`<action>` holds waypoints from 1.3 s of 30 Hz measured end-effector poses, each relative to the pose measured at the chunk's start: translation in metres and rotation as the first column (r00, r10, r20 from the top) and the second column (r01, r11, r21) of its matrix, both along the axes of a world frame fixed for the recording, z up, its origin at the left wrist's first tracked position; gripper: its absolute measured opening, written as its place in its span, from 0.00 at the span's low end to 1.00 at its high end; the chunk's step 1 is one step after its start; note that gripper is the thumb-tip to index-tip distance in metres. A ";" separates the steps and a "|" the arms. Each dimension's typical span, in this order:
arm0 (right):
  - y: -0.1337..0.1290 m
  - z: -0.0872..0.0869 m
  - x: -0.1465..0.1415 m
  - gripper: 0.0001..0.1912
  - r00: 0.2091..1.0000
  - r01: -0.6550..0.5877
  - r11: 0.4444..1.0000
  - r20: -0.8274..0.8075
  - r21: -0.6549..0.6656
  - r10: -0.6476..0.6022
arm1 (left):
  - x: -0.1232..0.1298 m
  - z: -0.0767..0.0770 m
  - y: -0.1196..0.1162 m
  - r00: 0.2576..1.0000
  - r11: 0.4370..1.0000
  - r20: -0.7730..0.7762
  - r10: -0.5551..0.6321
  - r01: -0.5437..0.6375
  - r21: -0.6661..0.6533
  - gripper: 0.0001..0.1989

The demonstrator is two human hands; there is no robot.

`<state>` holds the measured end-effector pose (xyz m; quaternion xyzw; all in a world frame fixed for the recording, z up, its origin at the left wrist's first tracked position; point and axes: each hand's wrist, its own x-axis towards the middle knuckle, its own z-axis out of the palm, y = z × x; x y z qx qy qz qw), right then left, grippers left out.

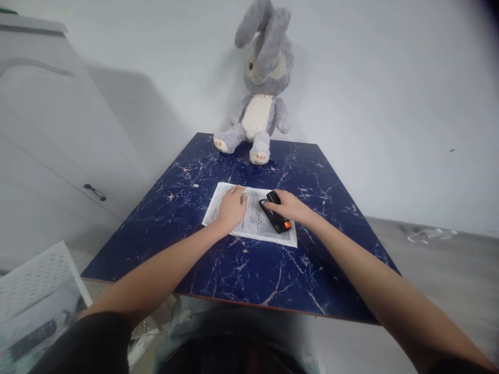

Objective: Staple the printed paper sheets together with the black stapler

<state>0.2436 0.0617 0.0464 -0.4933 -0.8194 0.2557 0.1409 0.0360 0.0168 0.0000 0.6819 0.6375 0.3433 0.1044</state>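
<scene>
On the blue table (253, 275), the printed paper (254, 224) could skew if my left hand (233, 205), laid flat on it, lets up. My right hand (288, 204) grips the black stapler (276, 222) over the paper's right part; a loose hold could let it slip

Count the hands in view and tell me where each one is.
2: the left hand rests on the printed paper; the right hand holds the black stapler over the same paper.

Before you, the blue, white-veined bench (249, 272) carries printed paper (253, 218), a small white scrap (196, 185) and, farther back, a plush rabbit (257, 114).
</scene>
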 end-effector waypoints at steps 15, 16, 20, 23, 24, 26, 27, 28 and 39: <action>-0.008 -0.002 0.049 0.30 0.867 -0.386 0.803 -0.476 -0.454 0.147 | -0.005 -0.025 0.027 0.734 1.000 0.679 -0.003 0.021 -0.018 0.23; -0.009 -0.003 0.048 0.30 0.868 -0.378 0.806 -0.476 -0.455 0.139 | -0.005 -0.025 0.026 0.733 1.000 0.681 -0.005 0.024 -0.018 0.23; -0.013 -0.002 0.044 0.29 0.863 -0.366 0.822 -0.489 -0.436 0.125 | -0.006 -0.022 0.025 0.716 0.999 0.698 -0.003 0.035 -0.032 0.23; -0.016 0.001 0.042 0.28 0.861 -0.366 0.826 -0.494 -0.430 0.124 | -0.006 -0.022 0.024 0.730 0.998 0.684 -0.004 0.041 -0.038 0.23; -0.016 0.001 0.042 0.27 0.861 -0.362 0.826 -0.495 -0.431 0.119 | -0.006 -0.022 0.025 0.736 0.998 0.677 -0.004 0.042 -0.039 0.23; -0.017 0.000 0.042 0.27 0.860 -0.355 0.826 -0.500 -0.438 0.104 | -0.006 -0.023 0.025 0.745 0.998 0.667 -0.004 0.041 -0.039 0.23; -0.017 -0.001 0.042 0.28 0.860 -0.351 0.824 -0.502 -0.444 0.095 | -0.005 -0.023 0.026 0.745 0.999 0.667 -0.003 0.039 -0.039 0.23; -0.016 -0.002 0.042 0.28 0.860 -0.345 0.823 -0.503 -0.452 0.084 | -0.005 -0.023 0.026 0.745 0.999 0.668 -0.003 0.036 -0.036 0.23; -0.017 -0.010 0.033 0.31 0.892 -0.246 0.921 -0.443 -0.302 0.093 | -0.006 -0.024 0.027 0.732 0.999 0.681 -0.005 0.033 -0.027 0.22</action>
